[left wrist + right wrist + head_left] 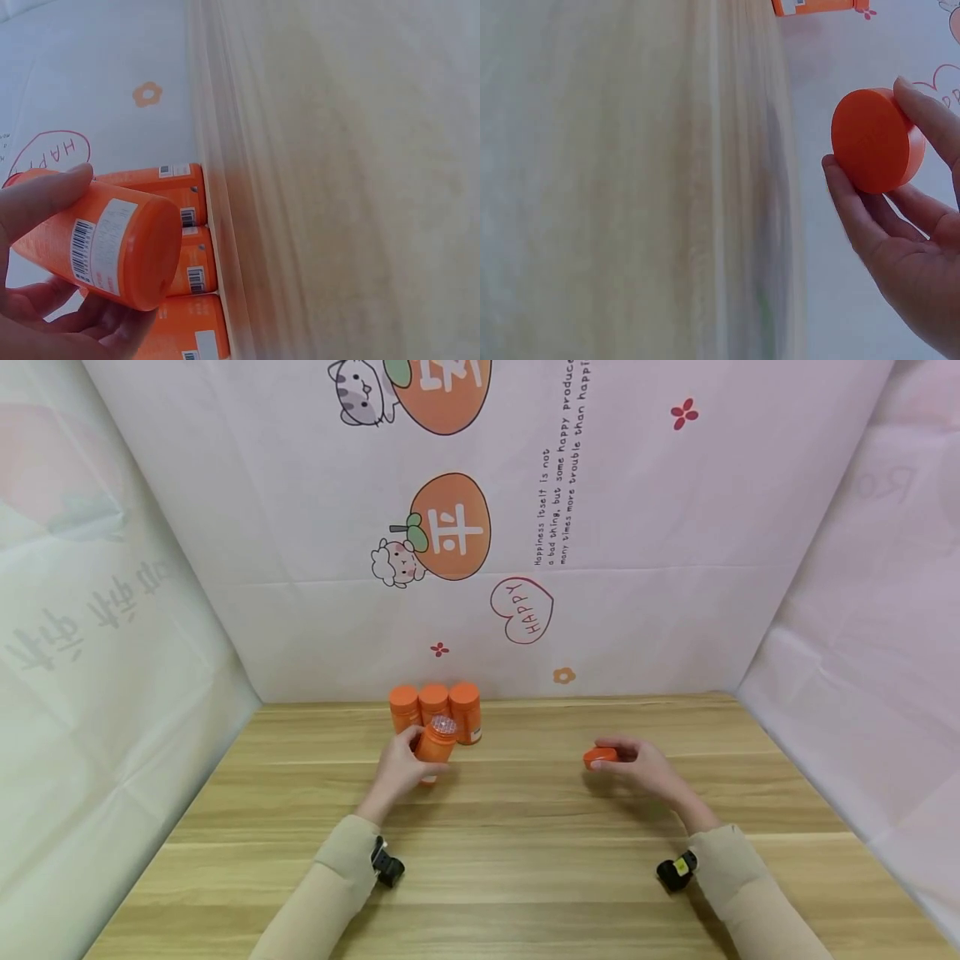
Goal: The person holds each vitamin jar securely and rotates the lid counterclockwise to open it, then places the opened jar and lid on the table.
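Your left hand (397,768) was curled round an orange cylindrical plastic bottle with a silvery patterned top (435,747) — tilted over the wood-grain tabletop (510,860), just before three capped orange bottles (467,714). Your right hand (648,768) pinched a round orange lid (871,142) — well to the bottle's right.

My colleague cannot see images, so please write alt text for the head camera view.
A person's left hand holds a tilted, uncapped orange bottle, while the right hand, well apart, holds an orange lid. Three capped orange bottles stand in a row behind the held bottle on a wood-grain table, before a white printed backdrop.
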A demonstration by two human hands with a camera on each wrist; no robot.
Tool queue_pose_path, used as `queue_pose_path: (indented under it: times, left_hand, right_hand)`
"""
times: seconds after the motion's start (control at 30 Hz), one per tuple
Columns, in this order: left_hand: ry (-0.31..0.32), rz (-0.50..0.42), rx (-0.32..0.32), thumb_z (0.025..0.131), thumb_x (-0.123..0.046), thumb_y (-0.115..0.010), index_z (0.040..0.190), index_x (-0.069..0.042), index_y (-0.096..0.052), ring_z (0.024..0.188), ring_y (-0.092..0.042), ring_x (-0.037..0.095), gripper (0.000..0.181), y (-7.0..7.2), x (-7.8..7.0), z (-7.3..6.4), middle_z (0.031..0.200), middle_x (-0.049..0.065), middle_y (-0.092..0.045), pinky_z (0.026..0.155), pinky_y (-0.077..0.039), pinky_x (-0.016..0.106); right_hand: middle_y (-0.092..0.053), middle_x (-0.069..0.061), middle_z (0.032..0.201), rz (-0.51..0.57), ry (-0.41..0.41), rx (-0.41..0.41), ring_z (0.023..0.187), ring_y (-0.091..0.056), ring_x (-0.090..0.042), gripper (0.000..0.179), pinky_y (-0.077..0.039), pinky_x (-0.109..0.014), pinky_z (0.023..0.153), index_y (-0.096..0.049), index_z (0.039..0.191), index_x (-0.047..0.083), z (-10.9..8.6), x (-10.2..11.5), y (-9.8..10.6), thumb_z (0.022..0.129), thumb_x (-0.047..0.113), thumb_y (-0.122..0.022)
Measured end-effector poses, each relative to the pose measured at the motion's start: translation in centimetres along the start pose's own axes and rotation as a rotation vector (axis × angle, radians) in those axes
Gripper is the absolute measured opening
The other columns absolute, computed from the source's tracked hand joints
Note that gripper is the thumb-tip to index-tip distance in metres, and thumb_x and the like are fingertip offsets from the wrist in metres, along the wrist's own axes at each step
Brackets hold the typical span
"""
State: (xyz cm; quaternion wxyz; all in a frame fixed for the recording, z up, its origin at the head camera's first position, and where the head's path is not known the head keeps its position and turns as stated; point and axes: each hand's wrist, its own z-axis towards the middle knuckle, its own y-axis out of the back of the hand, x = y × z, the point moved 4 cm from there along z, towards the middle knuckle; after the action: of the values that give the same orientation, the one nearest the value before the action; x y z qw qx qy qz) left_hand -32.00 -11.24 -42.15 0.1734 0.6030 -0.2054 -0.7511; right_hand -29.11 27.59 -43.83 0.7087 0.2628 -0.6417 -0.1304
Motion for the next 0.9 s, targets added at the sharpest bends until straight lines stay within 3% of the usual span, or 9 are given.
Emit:
queue_pose_path:
  times: [0.13,0.5,0.9]
  left_hand:
    - [0.028,0.017,-0.009,0.064,-0.009,-0.085,0.118,-0.001,-0.058,0.101,-0.06,0.027,0.061,0.4,0.4,0.1,0.112,0.014,-0.064,0.09,-0.047,0.045]
    - [0.122,0.003,-0.059,0.063,-0.006,-0.085,0.121,-0.004,-0.059,0.103,-0.059,0.03,0.063,2.0,1.8,0.4,0.112,0.016,-0.064,0.091,-0.047,0.046]
    - [0.202,0.026,-0.089,0.067,-0.007,-0.082,0.13,-0.002,-0.054,0.109,-0.058,0.032,0.069,4.0,3.2,0.9,0.12,0.02,-0.061,0.092,-0.047,0.044]
  right_hand:
    - [-0.06,-0.019,0.122,-0.004,-0.017,-0.002,0.1,-0.057,-0.014,0.06,-0.048,-0.02,0.079,-0.052,0.133,0.0,0.2,-0.7,0.2,0.086,0.033,-0.069]
    - [-0.058,-0.018,0.126,-0.08,-0.027,-0.038,0.114,-0.054,-0.029,0.065,-0.045,-0.028,0.087,-0.05,0.135,0.003,0.7,-1.9,0.8,0.084,0.04,-0.069]
    - [-0.06,-0.018,0.123,-0.121,-0.045,-0.044,0.109,-0.057,-0.028,0.066,-0.048,-0.029,0.084,-0.051,0.133,0.0,1.3,-2.3,1.7,0.083,0.039,-0.071]
